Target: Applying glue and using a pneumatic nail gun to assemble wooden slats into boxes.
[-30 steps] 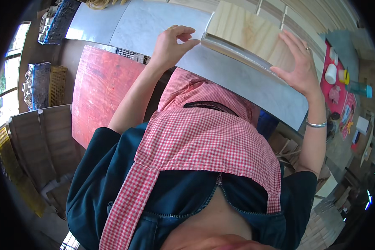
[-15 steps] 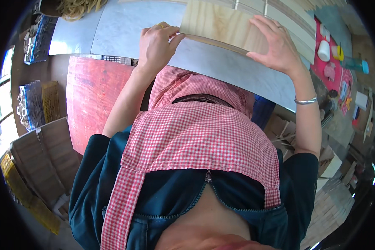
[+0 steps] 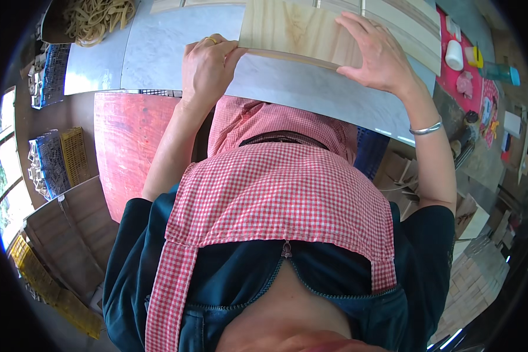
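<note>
A pale wooden board with visible grain is held at the table's near side, its long edge turned toward me. My left hand pinches its left near corner between thumb and fingers. At the other end, my right hand grips the board with the thumb at the near edge and the fingers spread over the top face. Under and behind it, the grey marbled tabletop shows. More light wooden boards lie on the table beyond my right hand.
Tan bands are heaped in a container at the far left. A red-stained panel stands left of my lap. Blue crates and a yellow crate sit farther left. On the right, a white bottle and a teal-capped bottle rest on another surface.
The whole view has shifted slightly, so hands and board appear a little farther left and more of the heaped bands shows. Both hands keep their hold on the board.
</note>
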Demonstrator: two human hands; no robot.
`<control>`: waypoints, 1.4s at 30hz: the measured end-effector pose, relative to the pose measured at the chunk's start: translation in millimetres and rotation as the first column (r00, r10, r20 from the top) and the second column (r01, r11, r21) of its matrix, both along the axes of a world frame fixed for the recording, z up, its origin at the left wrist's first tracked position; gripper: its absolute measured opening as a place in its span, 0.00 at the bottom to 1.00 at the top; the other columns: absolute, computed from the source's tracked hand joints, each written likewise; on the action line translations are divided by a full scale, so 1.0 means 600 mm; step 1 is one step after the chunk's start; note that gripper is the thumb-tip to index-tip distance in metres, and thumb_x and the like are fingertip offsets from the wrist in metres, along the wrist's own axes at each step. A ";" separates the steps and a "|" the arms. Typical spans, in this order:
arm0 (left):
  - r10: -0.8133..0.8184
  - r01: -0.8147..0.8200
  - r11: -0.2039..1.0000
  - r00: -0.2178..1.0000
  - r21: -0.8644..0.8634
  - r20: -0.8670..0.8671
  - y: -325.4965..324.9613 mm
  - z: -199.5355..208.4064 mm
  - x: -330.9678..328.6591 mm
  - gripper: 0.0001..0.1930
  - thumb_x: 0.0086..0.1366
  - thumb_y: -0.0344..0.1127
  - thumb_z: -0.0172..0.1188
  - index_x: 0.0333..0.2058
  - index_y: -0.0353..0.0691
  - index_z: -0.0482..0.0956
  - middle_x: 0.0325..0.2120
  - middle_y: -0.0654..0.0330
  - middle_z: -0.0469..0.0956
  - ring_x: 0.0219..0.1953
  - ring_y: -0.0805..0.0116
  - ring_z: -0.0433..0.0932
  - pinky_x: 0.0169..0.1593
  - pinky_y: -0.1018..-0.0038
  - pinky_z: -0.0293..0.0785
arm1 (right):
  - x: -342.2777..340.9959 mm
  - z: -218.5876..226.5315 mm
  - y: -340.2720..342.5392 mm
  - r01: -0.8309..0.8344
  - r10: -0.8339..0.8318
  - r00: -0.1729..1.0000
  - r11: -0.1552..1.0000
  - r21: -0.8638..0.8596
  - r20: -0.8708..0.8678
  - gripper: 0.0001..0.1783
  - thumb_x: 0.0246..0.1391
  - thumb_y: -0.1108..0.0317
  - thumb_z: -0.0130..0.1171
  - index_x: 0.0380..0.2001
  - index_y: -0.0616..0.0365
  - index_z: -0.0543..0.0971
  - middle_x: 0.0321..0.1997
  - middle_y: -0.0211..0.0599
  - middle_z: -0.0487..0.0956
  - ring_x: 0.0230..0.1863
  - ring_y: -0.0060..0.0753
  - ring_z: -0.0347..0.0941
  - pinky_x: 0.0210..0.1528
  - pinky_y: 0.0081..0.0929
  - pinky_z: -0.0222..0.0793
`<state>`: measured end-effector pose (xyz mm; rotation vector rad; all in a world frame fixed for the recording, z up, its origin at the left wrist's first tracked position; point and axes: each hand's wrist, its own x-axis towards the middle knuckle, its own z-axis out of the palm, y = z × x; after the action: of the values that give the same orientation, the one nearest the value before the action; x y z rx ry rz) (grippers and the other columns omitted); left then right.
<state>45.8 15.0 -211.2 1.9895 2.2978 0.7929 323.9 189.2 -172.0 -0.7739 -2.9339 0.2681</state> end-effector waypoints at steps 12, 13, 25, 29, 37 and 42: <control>-0.070 0.069 0.996 0.997 0.058 0.017 0.002 0.007 -0.003 0.08 0.62 0.37 0.67 0.32 0.38 0.88 0.28 0.63 0.83 0.27 0.66 0.78 0.40 0.72 0.71 | 0.075 -0.019 0.015 0.094 0.010 0.933 0.958 0.271 -0.360 0.26 0.53 0.61 0.66 0.54 0.60 0.76 0.46 0.40 0.81 0.42 0.36 0.78 0.46 0.28 0.75; -0.045 0.044 0.998 0.998 0.037 0.034 -0.001 0.011 -0.003 0.08 0.61 0.37 0.68 0.32 0.38 0.88 0.28 0.63 0.83 0.27 0.67 0.79 0.40 0.72 0.72 | 0.097 -0.007 -0.001 0.224 -0.143 0.876 0.967 0.125 -0.460 0.22 0.52 0.67 0.67 0.51 0.59 0.78 0.44 0.37 0.81 0.42 0.33 0.77 0.47 0.27 0.74; 0.021 -0.011 0.999 0.980 -0.049 0.196 0.009 0.022 0.006 0.08 0.59 0.34 0.69 0.32 0.35 0.88 0.25 0.60 0.82 0.28 0.67 0.79 0.40 0.73 0.72 | 0.162 -0.051 -0.108 0.469 -0.532 0.714 0.846 -0.254 -0.455 0.05 0.52 0.76 0.66 0.34 0.62 0.82 0.28 0.30 0.79 0.24 0.27 0.70 0.29 0.22 0.66; 0.014 -0.005 0.998 0.991 -0.066 0.134 0.010 0.026 0.008 0.07 0.58 0.31 0.69 0.32 0.33 0.87 0.25 0.59 0.83 0.27 0.65 0.79 0.38 0.73 0.73 | 0.158 -0.049 -0.100 0.466 -0.492 0.756 0.868 -0.172 -0.433 0.03 0.51 0.78 0.65 0.31 0.63 0.81 0.26 0.31 0.78 0.21 0.29 0.67 0.26 0.25 0.63; -0.084 0.082 0.996 0.995 -0.040 -0.057 0.013 0.034 0.004 0.07 0.57 0.30 0.69 0.32 0.32 0.87 0.24 0.58 0.83 0.26 0.65 0.78 0.39 0.72 0.73 | 0.155 -0.059 -0.093 0.429 -0.455 0.755 0.887 -0.169 -0.472 0.04 0.50 0.80 0.64 0.26 0.64 0.78 0.24 0.32 0.76 0.19 0.29 0.64 0.25 0.27 0.60; -0.059 0.064 0.992 0.997 -0.112 0.042 0.007 0.038 -0.004 0.07 0.57 0.31 0.70 0.33 0.35 0.87 0.25 0.58 0.83 0.28 0.66 0.79 0.43 0.71 0.72 | 0.167 -0.058 -0.087 0.381 -0.434 0.747 0.900 -0.210 -0.503 0.04 0.51 0.79 0.64 0.26 0.64 0.78 0.23 0.32 0.76 0.19 0.29 0.64 0.25 0.26 0.60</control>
<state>43.5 19.4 -188.2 1.9684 2.1958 0.6744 424.4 136.8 -206.6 -1.1143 -2.1672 0.4936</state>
